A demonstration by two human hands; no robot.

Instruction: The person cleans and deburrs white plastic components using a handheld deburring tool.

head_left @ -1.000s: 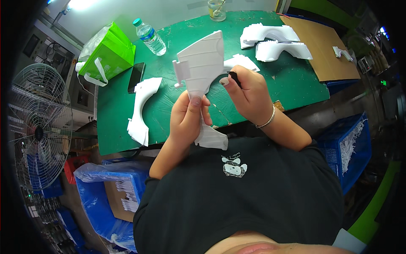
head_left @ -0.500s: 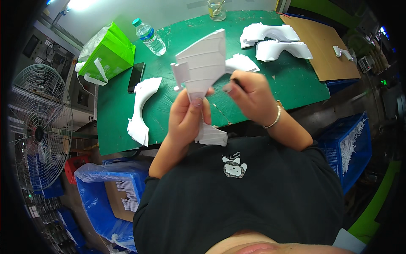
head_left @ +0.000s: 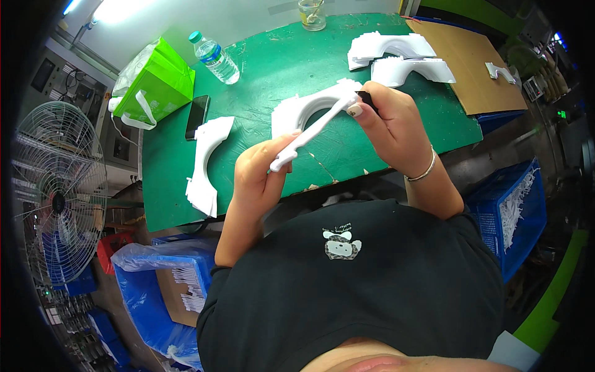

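My left hand [head_left: 255, 177] is closed on the near end of a white moulded plastic part [head_left: 317, 127], which is tilted so that I see it nearly edge-on. My right hand [head_left: 396, 127] pinches a small black tool [head_left: 365, 97] against or very close to the part's far end; its working tip cannot be made out. Just beyond the held part, a curved stack of white plastic parts [head_left: 286, 111] lies on the green table [head_left: 260, 62], partly hidden by the part and my fingers.
More white arched parts lie in a left stack [head_left: 203, 164] and far-right stacks [head_left: 396, 49]. A phone [head_left: 198, 116], green bag [head_left: 158, 84], water bottle [head_left: 217, 59] and glass jar [head_left: 312, 15] stand around them. Blue bins [head_left: 139, 297] flank me; a fan [head_left: 59, 192] is left.
The white part has turned from showing its broad face to nearly edge-on and dropped lower. My right hand has moved right and the black tool has come to the part's far end.
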